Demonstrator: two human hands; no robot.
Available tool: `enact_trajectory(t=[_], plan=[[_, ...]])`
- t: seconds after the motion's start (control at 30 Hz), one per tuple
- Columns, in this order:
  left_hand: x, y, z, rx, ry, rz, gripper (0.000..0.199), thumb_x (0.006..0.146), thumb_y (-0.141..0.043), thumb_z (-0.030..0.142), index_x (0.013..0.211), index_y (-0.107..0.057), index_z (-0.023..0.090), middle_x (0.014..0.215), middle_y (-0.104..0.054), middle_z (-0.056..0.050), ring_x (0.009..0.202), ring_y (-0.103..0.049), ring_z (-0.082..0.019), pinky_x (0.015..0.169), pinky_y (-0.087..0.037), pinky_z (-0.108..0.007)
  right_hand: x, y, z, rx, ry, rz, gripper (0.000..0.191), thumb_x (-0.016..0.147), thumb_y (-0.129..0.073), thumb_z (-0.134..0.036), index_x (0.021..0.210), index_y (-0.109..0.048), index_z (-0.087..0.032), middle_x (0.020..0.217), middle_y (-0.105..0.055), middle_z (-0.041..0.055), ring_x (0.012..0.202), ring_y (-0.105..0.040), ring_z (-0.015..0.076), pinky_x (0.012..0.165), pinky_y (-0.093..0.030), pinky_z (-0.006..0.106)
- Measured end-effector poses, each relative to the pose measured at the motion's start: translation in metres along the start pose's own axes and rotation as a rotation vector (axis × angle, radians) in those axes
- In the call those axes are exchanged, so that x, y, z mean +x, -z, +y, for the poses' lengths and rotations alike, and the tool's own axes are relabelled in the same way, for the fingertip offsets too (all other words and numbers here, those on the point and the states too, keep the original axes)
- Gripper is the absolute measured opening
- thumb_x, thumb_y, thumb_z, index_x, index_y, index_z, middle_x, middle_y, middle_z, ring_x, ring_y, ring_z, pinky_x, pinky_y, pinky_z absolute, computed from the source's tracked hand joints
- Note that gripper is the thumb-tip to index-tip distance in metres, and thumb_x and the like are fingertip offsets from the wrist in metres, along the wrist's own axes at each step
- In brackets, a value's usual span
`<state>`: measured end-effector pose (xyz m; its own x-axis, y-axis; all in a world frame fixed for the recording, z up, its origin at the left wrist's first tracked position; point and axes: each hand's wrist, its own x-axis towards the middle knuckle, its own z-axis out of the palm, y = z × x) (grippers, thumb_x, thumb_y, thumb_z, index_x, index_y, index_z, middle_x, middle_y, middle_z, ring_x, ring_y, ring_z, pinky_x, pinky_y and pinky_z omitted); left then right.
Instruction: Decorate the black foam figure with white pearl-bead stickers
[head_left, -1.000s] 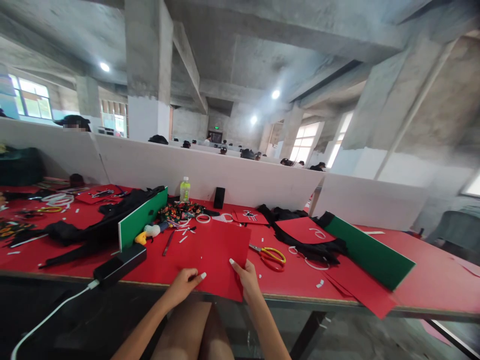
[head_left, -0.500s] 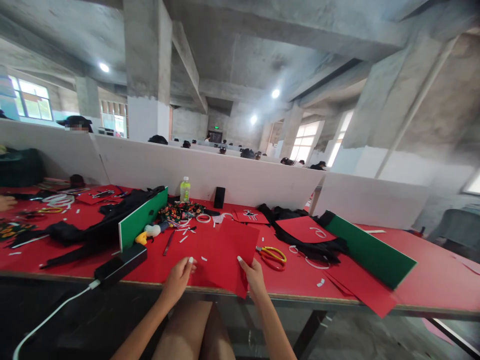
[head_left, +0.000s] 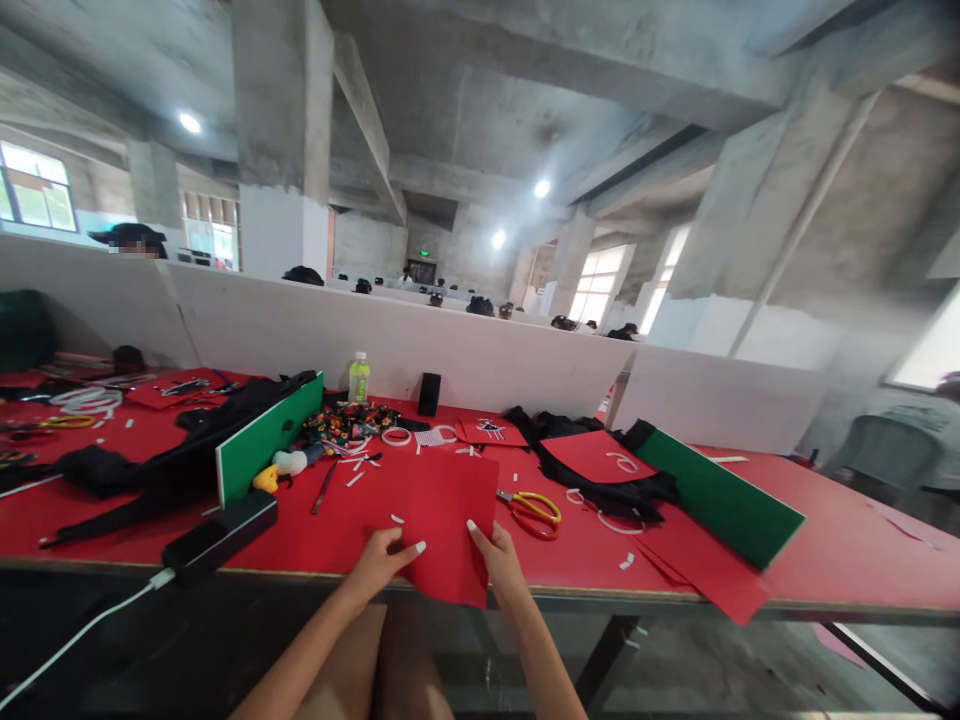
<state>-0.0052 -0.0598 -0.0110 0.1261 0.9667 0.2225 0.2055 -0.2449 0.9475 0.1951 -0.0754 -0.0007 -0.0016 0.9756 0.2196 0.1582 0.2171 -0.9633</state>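
A plain sheet of red paper is upright at the table's front edge, its lower end hanging a little past the edge. My right hand pinches its right side, thumb on the near face and fingers behind. My left hand is closed at the left side, thumb lying over the sheet; its other fingers are partly hidden. Just right of the sheet lie scissors with yellow and red handles. Left of it, a thin dark tool rests on the table among white scraps.
A green board stands at left beside a black power strip; another green board stands at right. Patterned cloth, a bottle and black cloth lie farther back. A white partition closes the table's rear.
My left hand has moved right onto the sheet's left side, its thumb now over the paper. My right hand keeps its hold. The view has turned slightly right.
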Motion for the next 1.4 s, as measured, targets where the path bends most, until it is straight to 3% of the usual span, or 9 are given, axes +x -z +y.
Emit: enact_trajectory(t=[0.2,0.33,0.43,0.73,0.97,1.07,1.2,1.3,1.4], plan=[[0.001,0.062,0.001,0.102,0.018,0.245,0.042,0.060,-0.062,0.059,0.055,-0.047,0.020,0.054,-0.055,0.002,0.069,-0.060,-0.021,0.065,-0.047,-0.029,-0.023,0.001,0.002,-0.428,0.026,-0.178,0.070,0.052,-0.079,-0.038,0.118,-0.062,-0.021,0.138,-0.047,0.0133,0.135,-0.030,0.0326,0.112,-0.003,0.053],[0.003,0.103,-0.014,0.117,0.069,0.380,0.038,0.052,-0.064,0.052,0.072,-0.057,0.020,0.077,-0.068,-0.005,0.091,-0.062,-0.030,0.080,-0.048,-0.037,-0.040,0.010,0.006,-0.473,-0.001,-0.123,0.040,0.066,-0.065,-0.021,0.106,-0.069,-0.023,0.126,-0.059,0.0131,0.123,-0.049,0.0310,0.107,-0.024,0.046],[0.000,0.111,-0.026,0.102,0.092,0.392,0.042,0.050,-0.063,0.049,0.080,-0.059,0.019,0.084,-0.069,-0.009,0.092,-0.063,-0.033,0.086,-0.047,-0.044,-0.036,0.022,0.004,-0.384,-0.019,0.018,0.024,0.073,-0.058,-0.027,0.091,-0.073,-0.022,0.098,-0.072,0.0134,0.103,-0.062,0.0332,0.096,-0.038,0.047],[-0.007,0.083,-0.025,-0.017,-0.045,0.361,0.061,0.068,-0.053,0.049,0.121,-0.048,0.019,0.140,-0.044,-0.013,0.119,-0.053,-0.027,0.099,-0.043,-0.040,-0.004,0.028,-0.022,0.295,0.036,0.396,0.050,0.067,-0.065,-0.058,0.099,-0.066,-0.020,0.085,-0.073,0.0060,0.077,-0.069,0.0224,0.071,-0.055,0.036],[-0.013,0.045,-0.029,-0.088,0.003,0.322,0.053,0.064,-0.060,0.054,0.102,-0.064,0.018,0.117,-0.064,-0.013,0.119,-0.052,-0.031,0.105,-0.035,-0.045,-0.009,0.019,-0.030,0.396,0.137,0.502,0.037,0.071,-0.068,-0.047,0.097,-0.068,-0.021,0.097,-0.073,0.0052,0.090,-0.067,0.0216,0.084,-0.053,0.036],[-0.013,0.021,-0.026,-0.141,0.051,0.252,0.060,0.065,-0.055,0.063,0.099,-0.066,0.015,0.106,-0.069,-0.013,0.104,-0.062,-0.031,0.094,-0.046,-0.043,-0.019,0.001,-0.031,0.142,0.272,0.354,0.026,0.079,-0.062,-0.030,0.101,-0.070,-0.020,0.105,-0.071,0.0073,0.104,-0.063,0.0235,0.099,-0.043,0.039],[-0.014,0.001,-0.020,-0.162,0.122,0.253,0.065,0.074,-0.042,0.069,0.102,-0.065,0.014,0.106,-0.069,-0.013,0.106,-0.061,-0.030,0.091,-0.049,-0.041,-0.033,-0.034,-0.012,-0.759,0.617,-0.058,0.038,0.086,-0.050,-0.012,0.121,-0.060,-0.024,0.112,-0.068,0.0086,0.110,-0.060,0.0229,0.108,-0.029,0.050],[-0.014,0.001,-0.018,-0.131,0.170,0.260,0.062,0.080,-0.035,0.066,0.099,-0.066,0.015,0.104,-0.070,-0.013,0.104,-0.062,-0.031,0.087,-0.049,-0.044,-0.042,-0.046,0.007,-0.981,0.587,-0.161,0.041,0.089,-0.049,-0.012,0.127,-0.054,-0.026,0.118,-0.065,0.0083,0.116,-0.056,0.0232,0.109,-0.027,0.052],[-0.013,0.007,-0.020,-0.082,0.153,0.218,0.056,0.065,-0.056,0.065,0.087,-0.066,0.014,0.090,-0.072,-0.012,0.092,-0.065,-0.032,0.085,-0.050,-0.045,-0.054,-0.040,0.012,-0.932,0.485,-0.274,0.042,0.090,-0.049,-0.016,0.128,-0.052,-0.033,0.124,-0.062,0.0036,0.124,-0.048,0.0219,0.111,-0.019,0.055]])
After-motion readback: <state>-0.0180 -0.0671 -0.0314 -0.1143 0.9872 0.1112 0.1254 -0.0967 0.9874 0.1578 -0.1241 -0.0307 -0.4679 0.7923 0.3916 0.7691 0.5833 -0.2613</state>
